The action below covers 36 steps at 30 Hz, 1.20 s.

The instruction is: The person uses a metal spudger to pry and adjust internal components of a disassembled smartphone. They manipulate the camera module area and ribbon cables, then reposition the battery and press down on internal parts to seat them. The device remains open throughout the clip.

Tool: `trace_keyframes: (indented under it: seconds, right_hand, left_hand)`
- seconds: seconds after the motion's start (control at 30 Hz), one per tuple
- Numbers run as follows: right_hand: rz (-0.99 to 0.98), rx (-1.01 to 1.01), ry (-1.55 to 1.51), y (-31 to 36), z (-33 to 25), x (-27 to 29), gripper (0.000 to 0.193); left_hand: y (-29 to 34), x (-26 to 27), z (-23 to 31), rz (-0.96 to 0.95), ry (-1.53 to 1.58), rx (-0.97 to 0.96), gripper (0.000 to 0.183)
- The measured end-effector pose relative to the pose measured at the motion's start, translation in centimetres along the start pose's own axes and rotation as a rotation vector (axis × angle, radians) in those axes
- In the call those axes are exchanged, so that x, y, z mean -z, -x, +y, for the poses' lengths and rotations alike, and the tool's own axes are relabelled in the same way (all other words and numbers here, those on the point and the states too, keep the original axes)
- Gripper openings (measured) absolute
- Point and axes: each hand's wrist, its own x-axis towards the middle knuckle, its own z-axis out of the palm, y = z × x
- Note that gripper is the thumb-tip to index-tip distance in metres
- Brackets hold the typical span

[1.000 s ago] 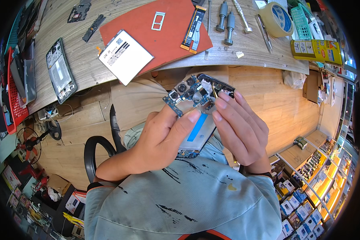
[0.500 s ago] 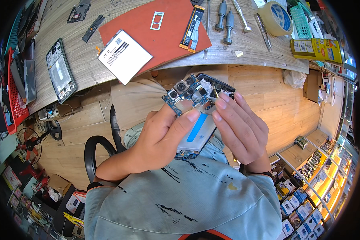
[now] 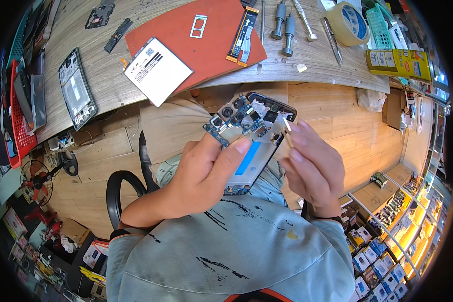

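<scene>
Over my lap, my left hand (image 3: 201, 168) pinches a phone circuit board (image 3: 217, 137) between thumb and fingers. The board carries several round camera modules (image 3: 227, 111). Beneath and beside it lies an opened phone (image 3: 260, 161) with a blue strip on its pale inner side; whether my left fingers also grip it is hidden. My right hand (image 3: 314, 163) is closed on a slim, gold-coloured tool (image 3: 288, 132) that looks like tweezers. Its bright tip is beside the phone's upper right edge, and the right fingers are apart from the board.
On the table ahead, a red mat (image 3: 214, 43) bears a white battery (image 3: 157, 72), a SIM tray (image 3: 198, 26) and flex cables (image 3: 242, 38). Another opened phone (image 3: 78, 89) lies left. Screwdrivers (image 3: 288, 35), tweezers (image 3: 333, 43), a tape roll (image 3: 348, 24) and a yellow can (image 3: 400, 64) are right.
My right hand has drawn back to the right and slightly down, bringing the slim tool away from the phone's interior. The phone's lower end has shifted slightly; my left hand stays nearly still.
</scene>
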Motion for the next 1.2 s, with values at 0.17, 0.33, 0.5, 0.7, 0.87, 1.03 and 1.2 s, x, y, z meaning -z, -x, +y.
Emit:
trace_keyframes:
  seconds: [0.17, 0.33, 0.5, 0.7, 0.87, 1.03, 1.2]
  right_hand:
    - [0.147, -0.086, -0.003, -0.4, -0.3, 0.6, 0.029]
    - [0.026, -0.242, 0.052, -2.3, -1.3, 0.5, 0.018]
    - [0.013, -0.420, -0.018, -3.6, -2.2, -0.6, 0.024]
    - [0.242, -0.419, -0.153, -3.0, 0.1, 0.5, 0.054]
    - [0.342, -0.471, -0.521, -1.2, 0.3, 1.0, 0.054]
    - [0.296, -0.343, -0.476, -1.0, -0.1, 0.1, 0.036]
    - [0.212, -0.215, -0.398, -0.7, -0.2, -0.1, 0.021]
  left_hand:
    - [0.2, 0.2, 0.0, 0.023, -0.224, -0.144, 0.029]
    - [0.1, -0.2, -0.7, 0.062, -0.362, -0.279, 0.027]
    - [0.5, -0.2, 0.0, 0.041, -0.458, -0.192, 0.026]
    - [0.4, 0.6, -1.4, 0.039, -0.242, -0.166, 0.026]
    - [0.7, 0.6, -2.3, 0.034, 0.026, 0.013, 0.030]
    - [0.7, 0.0, -1.9, 0.076, 0.247, 0.144, 0.031]
    - [0.5, 0.8, 0.3, 0.014, 0.327, 0.283, 0.044]
